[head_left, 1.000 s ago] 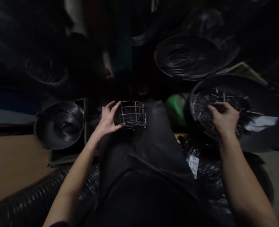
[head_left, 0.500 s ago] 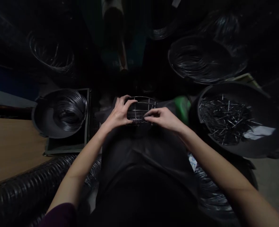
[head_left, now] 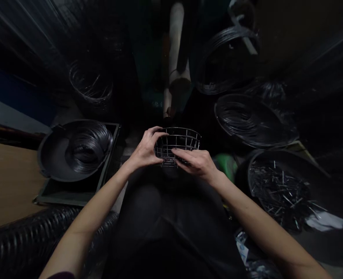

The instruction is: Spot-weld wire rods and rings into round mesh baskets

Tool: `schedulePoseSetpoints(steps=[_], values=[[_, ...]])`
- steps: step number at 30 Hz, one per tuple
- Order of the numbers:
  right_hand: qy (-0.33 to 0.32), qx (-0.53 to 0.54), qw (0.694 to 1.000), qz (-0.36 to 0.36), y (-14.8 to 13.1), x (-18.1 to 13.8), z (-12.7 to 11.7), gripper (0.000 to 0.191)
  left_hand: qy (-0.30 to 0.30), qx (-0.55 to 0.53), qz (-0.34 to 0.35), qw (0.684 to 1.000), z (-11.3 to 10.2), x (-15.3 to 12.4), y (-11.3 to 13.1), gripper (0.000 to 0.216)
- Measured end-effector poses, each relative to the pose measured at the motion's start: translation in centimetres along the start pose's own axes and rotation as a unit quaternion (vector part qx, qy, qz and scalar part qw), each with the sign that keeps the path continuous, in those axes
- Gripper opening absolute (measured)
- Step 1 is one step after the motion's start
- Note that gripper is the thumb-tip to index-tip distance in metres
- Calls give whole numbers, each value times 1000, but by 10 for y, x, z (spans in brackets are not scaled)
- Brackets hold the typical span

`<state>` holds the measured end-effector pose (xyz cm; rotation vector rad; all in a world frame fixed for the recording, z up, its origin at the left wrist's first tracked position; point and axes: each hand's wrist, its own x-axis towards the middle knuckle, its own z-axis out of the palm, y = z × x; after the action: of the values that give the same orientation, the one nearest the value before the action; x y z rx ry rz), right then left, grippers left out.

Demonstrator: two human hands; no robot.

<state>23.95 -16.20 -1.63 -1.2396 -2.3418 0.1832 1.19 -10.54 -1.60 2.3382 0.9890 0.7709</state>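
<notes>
Wire basket point(head_left: 179, 143) gripped between left hand point(head_left: 145, 149) and right hand point(head_left: 196, 162), on lap

We sit in a dim room, most of it lost in shadow. At the left a pale wooden surface point(head_left: 3, 186) lies below a blue wall band point(head_left: 11, 93). Dark wire coils point(head_left: 91, 83) crowd the far side around a pale upright pole point(head_left: 175, 50). Grey floor point(head_left: 322, 252) shows at the right.
</notes>
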Motion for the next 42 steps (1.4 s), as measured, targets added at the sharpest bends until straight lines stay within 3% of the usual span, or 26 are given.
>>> schedulePoseSetpoints(steps=[5,9,26,33,39,42], values=[[34,-30,998,-51,11,17,-3,28,39,9,15,999,-4,10,-7,75],[28,-46,997,-52,16,26,-4,27,52,7,19,998,-4,14,-10,76],[82,-72,985,-131,23,30,1,24,89,-4,19,996,5,12,-17,71],[69,-60,988,-125,19,37,-11,26,88,-7,15,996,-6,17,-13,74],[129,-72,979,-141,27,54,-9,22,99,-6,24,995,-11,32,-22,75],[107,-62,985,-120,29,56,-7,24,103,-5,34,994,-13,34,-26,78]])
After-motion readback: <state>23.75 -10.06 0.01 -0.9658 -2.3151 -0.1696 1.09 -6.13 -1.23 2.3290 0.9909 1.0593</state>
